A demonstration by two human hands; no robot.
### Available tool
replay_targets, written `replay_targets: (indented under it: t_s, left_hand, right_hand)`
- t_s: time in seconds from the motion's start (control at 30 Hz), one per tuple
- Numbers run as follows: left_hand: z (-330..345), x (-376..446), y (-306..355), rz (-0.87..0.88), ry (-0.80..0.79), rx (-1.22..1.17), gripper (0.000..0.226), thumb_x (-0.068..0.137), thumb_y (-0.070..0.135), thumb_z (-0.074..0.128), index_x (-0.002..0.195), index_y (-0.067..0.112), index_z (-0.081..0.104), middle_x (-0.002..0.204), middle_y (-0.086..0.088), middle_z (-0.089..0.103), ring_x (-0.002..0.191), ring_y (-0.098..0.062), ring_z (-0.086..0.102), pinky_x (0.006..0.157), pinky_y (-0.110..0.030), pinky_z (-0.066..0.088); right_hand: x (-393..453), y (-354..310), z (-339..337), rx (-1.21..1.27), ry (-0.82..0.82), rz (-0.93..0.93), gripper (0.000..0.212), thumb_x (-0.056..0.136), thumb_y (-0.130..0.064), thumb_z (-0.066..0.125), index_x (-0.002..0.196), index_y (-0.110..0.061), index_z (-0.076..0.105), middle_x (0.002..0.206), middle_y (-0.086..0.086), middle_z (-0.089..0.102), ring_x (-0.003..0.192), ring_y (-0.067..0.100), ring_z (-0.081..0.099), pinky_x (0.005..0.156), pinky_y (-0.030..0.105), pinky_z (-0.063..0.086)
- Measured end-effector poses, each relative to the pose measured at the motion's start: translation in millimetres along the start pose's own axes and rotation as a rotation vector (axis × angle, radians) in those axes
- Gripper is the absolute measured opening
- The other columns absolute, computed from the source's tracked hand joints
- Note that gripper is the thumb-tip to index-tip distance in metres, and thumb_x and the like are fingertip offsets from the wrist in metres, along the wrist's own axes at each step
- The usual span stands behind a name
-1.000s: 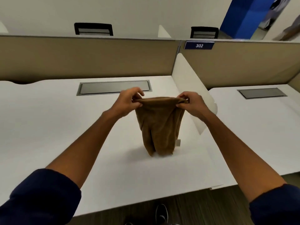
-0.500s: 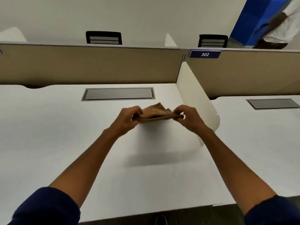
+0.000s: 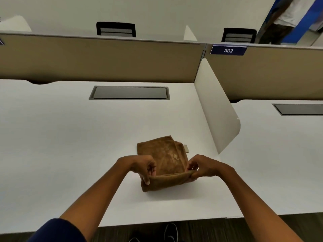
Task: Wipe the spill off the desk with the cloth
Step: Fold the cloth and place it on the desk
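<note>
A brown cloth [image 3: 164, 154] lies partly on the white desk [image 3: 61, 145], its far part flat and its near edge lifted. My left hand [image 3: 143, 167] pinches the near left corner of the cloth. The near right corner is pinched by my right hand [image 3: 201, 167]. A small pale tag sticks out at the cloth's right edge. I see no spill on the desk surface.
A white divider panel [image 3: 216, 109] stands to the right of the cloth, with a second desk [image 3: 279, 154] beyond it. A grey cable hatch [image 3: 129, 92] is set in the desk's far part. A tan partition [image 3: 104, 60] runs along the back.
The cloth hung from both hands above the desk; now its far part lies flat on the desk. Both hands have come down and nearer to me, still holding two corners.
</note>
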State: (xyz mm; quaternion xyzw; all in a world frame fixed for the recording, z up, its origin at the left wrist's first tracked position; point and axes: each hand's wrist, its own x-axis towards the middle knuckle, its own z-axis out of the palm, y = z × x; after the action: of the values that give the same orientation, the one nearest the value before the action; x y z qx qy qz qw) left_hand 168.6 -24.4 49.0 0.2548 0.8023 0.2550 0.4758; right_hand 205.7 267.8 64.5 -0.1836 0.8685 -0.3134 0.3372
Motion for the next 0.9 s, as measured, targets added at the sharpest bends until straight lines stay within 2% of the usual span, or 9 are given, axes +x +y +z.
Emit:
replay_targets:
  t_s: [0.13,0.3,0.43,0.57,0.73,0.8,0.9]
  left_hand:
    - [-15.7,-1.4,-6.7,0.001,0.200,-0.056,0.024,0.072,0.004,0.083,0.087,0.015,0.067,0.088,0.000,0.069,0.086,-0.017,0.066,0.077,-0.035,0.058]
    - [-35.8,-4.5,-20.2,0.005,0.542,-0.120,0.020,0.070,0.007,0.082,0.082,0.017,0.068,0.090,-0.004,0.069,0.090,-0.024,0.066,0.079,-0.039,0.056]
    - [-43.4,-0.3,-27.2,-0.042,0.795,-0.156,0.021,0.073,0.003,0.080,0.081,0.016,0.067,0.089,-0.001,0.067,0.082,-0.021,0.065,0.065,-0.025,0.053]
    - [-39.5,12.6,-26.2,-0.064,1.031,-0.182,0.022,0.074,-0.003,0.075,0.081,0.014,0.064,0.084,-0.001,0.065,0.076,-0.015,0.060,0.065,-0.019,0.047]
    - [-24.6,33.0,-30.0,-0.148,1.115,-0.212,0.022,0.078,0.000,0.073,0.086,0.016,0.062,0.087,0.000,0.066,0.080,-0.017,0.061,0.071,-0.026,0.046]
    - [-18.1,37.7,-30.4,-0.201,1.122,-0.254,0.027,0.080,0.007,0.075,0.104,0.013,0.063,0.100,-0.003,0.066,0.089,-0.018,0.062,0.077,-0.025,0.045]
    - [-12.2,39.5,-32.5,-0.320,1.115,-0.246,0.053,0.082,0.024,0.078,0.128,0.012,0.053,0.120,-0.011,0.061,0.110,-0.027,0.059,0.089,-0.033,0.046]
  right_hand:
    - [14.5,-3.0,-20.9,-0.021,0.119,0.019,0.018,0.076,-0.012,0.080,0.090,-0.022,0.074,0.088,-0.006,0.072,0.082,0.008,0.068,0.076,0.025,0.057]
    - [44.8,-12.1,-46.0,-0.023,0.283,0.034,0.023,0.079,-0.014,0.078,0.097,-0.022,0.069,0.097,-0.005,0.068,0.090,0.012,0.064,0.077,0.024,0.055]
    - [75.1,-20.4,-55.5,-0.019,0.415,0.067,0.023,0.081,-0.012,0.076,0.102,-0.017,0.067,0.099,-0.003,0.063,0.082,0.007,0.058,0.064,0.012,0.043]
    - [103.6,-23.3,-55.1,-0.013,0.508,0.118,0.024,0.083,-0.010,0.073,0.105,-0.013,0.066,0.103,0.003,0.066,0.085,0.014,0.059,0.071,0.019,0.045]
    - [125.1,-11.9,-43.4,-0.034,0.543,0.224,0.026,0.084,-0.010,0.068,0.109,-0.016,0.064,0.106,0.005,0.070,0.093,0.020,0.065,0.082,0.034,0.055]
    - [128.5,-6.9,-36.0,-0.044,0.553,0.260,0.029,0.084,-0.009,0.065,0.112,-0.017,0.062,0.109,0.004,0.070,0.099,0.022,0.064,0.085,0.037,0.054]
    - [128.6,0.2,-25.0,-0.049,0.575,0.318,0.043,0.083,-0.014,0.067,0.124,-0.018,0.056,0.121,0.006,0.063,0.109,0.025,0.060,0.090,0.038,0.052]
